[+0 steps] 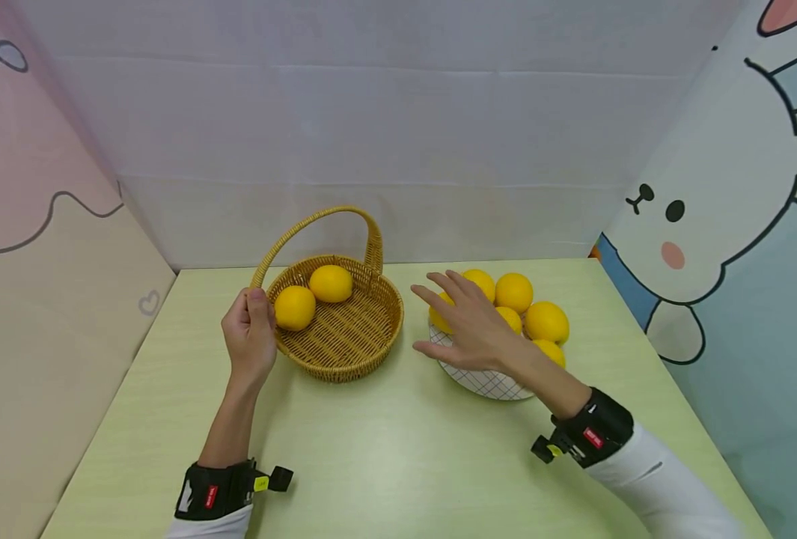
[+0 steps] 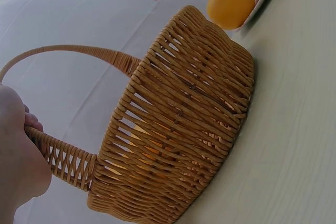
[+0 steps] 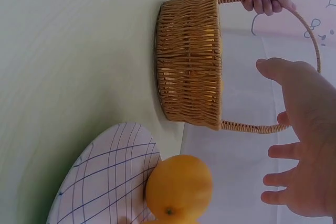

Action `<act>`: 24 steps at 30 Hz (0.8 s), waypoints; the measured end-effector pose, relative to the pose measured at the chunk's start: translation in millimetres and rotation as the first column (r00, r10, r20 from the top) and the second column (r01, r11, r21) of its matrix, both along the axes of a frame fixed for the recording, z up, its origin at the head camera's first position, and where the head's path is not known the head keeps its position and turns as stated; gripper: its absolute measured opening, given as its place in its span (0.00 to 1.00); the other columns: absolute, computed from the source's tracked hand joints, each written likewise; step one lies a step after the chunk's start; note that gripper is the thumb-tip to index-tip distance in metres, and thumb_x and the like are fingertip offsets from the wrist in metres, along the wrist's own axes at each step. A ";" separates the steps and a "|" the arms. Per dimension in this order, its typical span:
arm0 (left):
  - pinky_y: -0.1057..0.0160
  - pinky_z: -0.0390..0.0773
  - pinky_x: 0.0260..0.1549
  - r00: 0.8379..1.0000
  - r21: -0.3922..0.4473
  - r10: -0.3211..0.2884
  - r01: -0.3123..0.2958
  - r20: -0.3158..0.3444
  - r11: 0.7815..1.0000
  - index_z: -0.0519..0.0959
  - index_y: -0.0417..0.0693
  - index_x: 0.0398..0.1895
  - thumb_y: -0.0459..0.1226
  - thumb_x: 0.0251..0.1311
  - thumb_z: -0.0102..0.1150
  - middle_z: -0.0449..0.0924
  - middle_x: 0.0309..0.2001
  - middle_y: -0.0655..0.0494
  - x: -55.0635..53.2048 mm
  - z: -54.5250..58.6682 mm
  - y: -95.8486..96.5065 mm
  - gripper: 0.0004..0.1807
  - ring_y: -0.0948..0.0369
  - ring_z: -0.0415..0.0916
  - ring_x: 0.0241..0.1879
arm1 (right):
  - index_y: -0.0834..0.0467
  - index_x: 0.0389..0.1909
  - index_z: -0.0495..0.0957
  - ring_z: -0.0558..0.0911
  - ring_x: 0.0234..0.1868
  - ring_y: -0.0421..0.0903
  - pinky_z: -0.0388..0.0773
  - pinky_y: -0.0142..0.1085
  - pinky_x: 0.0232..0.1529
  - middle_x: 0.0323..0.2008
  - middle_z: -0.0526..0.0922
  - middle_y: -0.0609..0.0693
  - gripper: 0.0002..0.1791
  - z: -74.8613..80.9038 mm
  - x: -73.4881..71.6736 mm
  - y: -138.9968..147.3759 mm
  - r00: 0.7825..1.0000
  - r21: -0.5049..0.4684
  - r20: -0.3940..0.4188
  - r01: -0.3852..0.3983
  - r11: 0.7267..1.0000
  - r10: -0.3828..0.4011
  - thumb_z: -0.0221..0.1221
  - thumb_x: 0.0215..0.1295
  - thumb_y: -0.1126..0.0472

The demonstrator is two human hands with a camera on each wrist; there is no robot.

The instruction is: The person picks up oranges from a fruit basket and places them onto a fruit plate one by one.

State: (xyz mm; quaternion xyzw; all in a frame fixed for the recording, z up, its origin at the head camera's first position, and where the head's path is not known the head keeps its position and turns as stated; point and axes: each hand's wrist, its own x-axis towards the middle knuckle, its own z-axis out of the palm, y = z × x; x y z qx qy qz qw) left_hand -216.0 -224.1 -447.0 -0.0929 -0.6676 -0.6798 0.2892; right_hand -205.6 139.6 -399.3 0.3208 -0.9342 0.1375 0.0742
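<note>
My left hand [image 1: 250, 333] grips the arched handle of a round wicker basket [image 1: 347, 348] on its left side. Inside the basket, toward its left and back, lie two yellow-orange fruits, a front one [image 1: 295, 308] and a rear one [image 1: 331, 284], that look like lemons or oranges. Over a plate lined with checked cloth [image 1: 486, 383] hovers my right hand [image 1: 472, 326], fingers spread and holding nothing. Several more such fruits [image 1: 547, 323] lie on that plate, partly hidden by the right hand and forearm. In the right wrist view, one fruit [image 3: 179, 188] sits at the plate's edge.
Basket and plate stand side by side on a pale green table [image 1: 371, 464], toward its back edge. A white sheet [image 1: 371, 150] hangs behind. Printed cartoon panels flank the table, a pinkish one at left and a rabbit panel [image 1: 728, 247] at right.
</note>
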 end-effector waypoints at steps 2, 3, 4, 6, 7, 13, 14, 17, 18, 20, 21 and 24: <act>0.71 0.59 0.21 1.000 0.000 -0.002 0.002 0.002 1.000 0.68 0.38 0.29 0.48 0.91 0.50 0.64 0.20 0.66 -0.1 0.0 -0.1 0.29 0.67 0.59 0.20 | 0.52 0.87 0.65 0.64 0.87 0.74 0.62 0.72 0.85 0.86 0.66 0.65 0.48 1.0 -4.3 -7.3 1.000 0.016 0.001 -0.016 1.000 0.016 0.67 0.74 0.35; 0.70 0.59 0.21 1.000 -0.001 0.000 0.000 0.003 1.000 0.68 0.36 0.29 0.48 0.91 0.50 0.64 0.20 0.66 -0.2 -0.2 -0.2 0.29 0.67 0.59 0.20 | 0.52 0.87 0.65 0.64 0.86 0.74 0.63 0.72 0.84 0.86 0.66 0.66 0.48 1.7 -6.4 -11.2 1.000 0.023 -0.001 -0.025 0.999 0.025 0.67 0.74 0.35; 0.70 0.59 0.21 1.000 -0.007 0.003 -0.003 0.005 1.000 0.67 0.35 0.29 0.48 0.91 0.50 0.64 0.21 0.66 0.1 0.2 -0.1 0.30 0.66 0.59 0.20 | 0.52 0.87 0.65 0.65 0.86 0.74 0.64 0.72 0.84 0.86 0.66 0.66 0.48 2.4 -8.6 -15.1 1.000 0.032 -0.001 -0.031 0.999 0.031 0.67 0.75 0.35; 0.70 0.59 0.21 1.000 -0.013 0.010 -0.010 0.010 1.000 0.67 0.36 0.29 0.48 0.91 0.50 0.64 0.21 0.66 0.1 0.9 0.1 0.29 0.66 0.59 0.20 | 0.51 0.87 0.65 0.65 0.86 0.74 0.66 0.72 0.83 0.86 0.66 0.66 0.48 3.2 -13.4 -22.8 0.999 0.042 -0.002 -0.043 0.998 0.043 0.67 0.74 0.35; 0.70 0.59 0.21 1.000 -0.015 0.012 -0.012 0.014 1.000 0.68 0.38 0.28 0.48 0.91 0.50 0.64 0.20 0.66 0.3 1.6 0.3 0.29 0.67 0.59 0.20 | 0.51 0.88 0.65 0.65 0.86 0.74 0.67 0.72 0.82 0.86 0.66 0.66 0.48 3.5 -16.0 -26.7 0.999 0.048 -0.003 -0.049 0.998 0.049 0.67 0.74 0.34; 0.70 0.57 0.21 1.000 -0.015 0.010 -0.010 0.018 1.000 0.68 0.49 0.27 0.45 0.91 0.49 0.63 0.20 0.67 0.4 1.9 0.3 0.24 0.67 0.57 0.20 | 0.51 0.88 0.64 0.66 0.86 0.72 0.67 0.69 0.83 0.86 0.66 0.65 0.48 6.0 -30.8 -51.0 0.995 0.064 0.000 -0.100 0.993 0.100 0.67 0.76 0.33; 0.70 0.57 0.21 1.000 -0.017 0.009 -0.009 0.016 1.000 0.68 0.49 0.27 0.45 0.91 0.48 0.63 0.20 0.67 0.3 1.7 0.3 0.25 0.67 0.57 0.20 | 0.51 0.88 0.64 0.66 0.86 0.72 0.67 0.69 0.84 0.86 0.66 0.65 0.48 6.8 -32.8 -55.0 0.994 0.065 0.001 -0.110 0.992 0.110 0.67 0.76 0.33; 0.70 0.57 0.21 1.000 -0.021 0.008 -0.008 0.013 1.000 0.68 0.47 0.28 0.46 0.91 0.48 0.63 0.20 0.67 0.5 1.3 0.2 0.25 0.67 0.57 0.20 | 0.52 0.87 0.65 0.67 0.86 0.71 0.67 0.67 0.85 0.86 0.66 0.65 0.48 8.4 -38.9 -66.0 0.991 0.069 0.004 -0.136 0.988 0.136 0.67 0.76 0.33; 0.69 0.57 0.20 1.000 -0.024 0.007 -0.007 0.012 1.000 0.68 0.46 0.28 0.46 0.91 0.48 0.63 0.20 0.67 0.6 1.4 0.1 0.25 0.67 0.57 0.20 | 0.52 0.87 0.65 0.67 0.86 0.70 0.66 0.67 0.85 0.86 0.66 0.65 0.48 8.9 -40.7 -69.5 0.990 0.073 0.005 -0.143 0.987 0.143 0.67 0.76 0.33; 0.69 0.57 0.20 1.000 -0.034 0.012 -0.012 0.012 0.999 0.68 0.46 0.28 0.46 0.91 0.48 0.63 0.20 0.67 0.6 1.7 -0.3 0.26 0.67 0.58 0.20 | 0.52 0.88 0.64 0.66 0.86 0.70 0.66 0.67 0.85 0.86 0.66 0.66 0.48 9.9 -44.3 -76.6 0.988 0.085 0.006 -0.155 0.984 0.155 0.67 0.76 0.33; 0.69 0.57 0.20 1.000 -0.038 0.014 -0.013 0.013 0.999 0.68 0.46 0.28 0.46 0.91 0.48 0.64 0.20 0.67 0.8 1.9 -0.4 0.25 0.67 0.58 0.20 | 0.52 0.88 0.64 0.66 0.86 0.70 0.66 0.66 0.85 0.86 0.65 0.66 0.48 10.5 -46.1 -80.0 0.987 0.093 0.005 -0.158 0.983 0.158 0.66 0.76 0.33; 0.69 0.57 0.20 1.000 -0.045 0.017 -0.017 0.016 0.999 0.68 0.45 0.28 0.45 0.91 0.48 0.64 0.20 0.67 0.9 2.9 -1.1 0.25 0.67 0.58 0.20 | 0.51 0.88 0.63 0.66 0.87 0.70 0.66 0.66 0.85 0.86 0.65 0.66 0.48 12.3 -51.8 -90.7 0.986 0.115 0.009 -0.165 0.980 0.165 0.66 0.77 0.33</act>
